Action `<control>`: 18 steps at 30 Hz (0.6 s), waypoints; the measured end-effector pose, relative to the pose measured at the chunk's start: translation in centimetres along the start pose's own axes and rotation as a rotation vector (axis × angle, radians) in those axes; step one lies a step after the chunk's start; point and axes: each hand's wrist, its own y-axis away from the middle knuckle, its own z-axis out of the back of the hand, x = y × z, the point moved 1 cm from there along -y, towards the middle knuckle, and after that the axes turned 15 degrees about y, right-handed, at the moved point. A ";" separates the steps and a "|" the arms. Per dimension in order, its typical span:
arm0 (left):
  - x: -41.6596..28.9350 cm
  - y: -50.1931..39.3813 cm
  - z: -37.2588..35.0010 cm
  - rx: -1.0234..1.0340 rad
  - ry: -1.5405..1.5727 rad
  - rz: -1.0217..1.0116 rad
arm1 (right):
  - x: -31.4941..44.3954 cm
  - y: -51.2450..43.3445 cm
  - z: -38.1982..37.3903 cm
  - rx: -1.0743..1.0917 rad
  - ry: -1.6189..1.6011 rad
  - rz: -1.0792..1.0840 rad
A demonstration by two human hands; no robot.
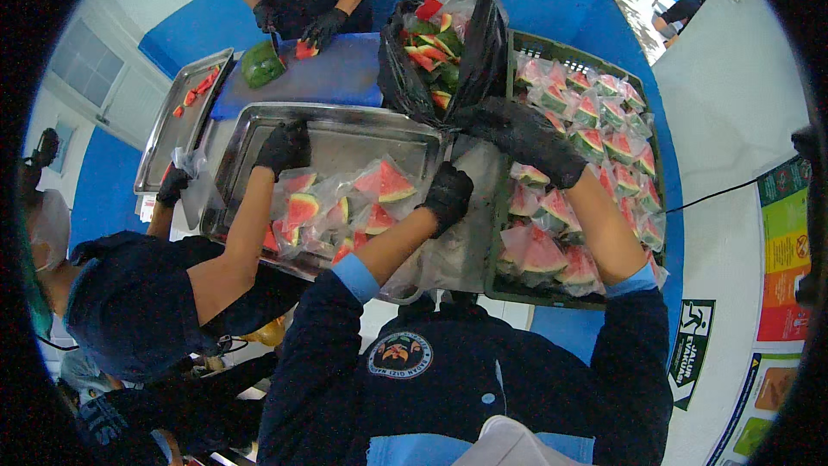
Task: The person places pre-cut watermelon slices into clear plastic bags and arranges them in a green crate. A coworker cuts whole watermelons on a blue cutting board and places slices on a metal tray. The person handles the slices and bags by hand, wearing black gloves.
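My left hand [447, 199], in a black glove, is curled at the right rim of a steel tray [336, 118] that holds bagged watermelon wedges [381, 184]. Whether anything is inside its fingers cannot be told. Stretched over the left edge of a green plastic crate [550, 301], my right hand [524, 136] reaches its gloved fingers to the lower edge of a black plastic bag [479, 45]. The bag stands open, full of watermelon rinds and scraps [433, 52]. Rows of bagged watermelon wedges [588, 142] fill the crate. The right fingertips blend into the dark bag.
On the left a co-worker's gloved hands [284, 147] are over the steel tray and at a clear plastic bag [197, 188]. Across the table another person cuts a watermelon [262, 65] on a blue cutting board [304, 87]. A second steel tray [162, 136] holds red pieces.
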 end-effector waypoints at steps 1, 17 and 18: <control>0.2 -0.1 0.5 0.035 0.026 0.006 | -0.3 0.3 0.1 -0.014 0.016 0.040; 3.1 4.0 18.2 -0.576 0.812 0.205 | -0.4 -3.5 -2.4 0.089 -0.225 -0.192; 3.1 4.9 18.1 -0.592 0.848 0.227 | -0.2 -3.6 -2.5 0.158 -0.253 -0.193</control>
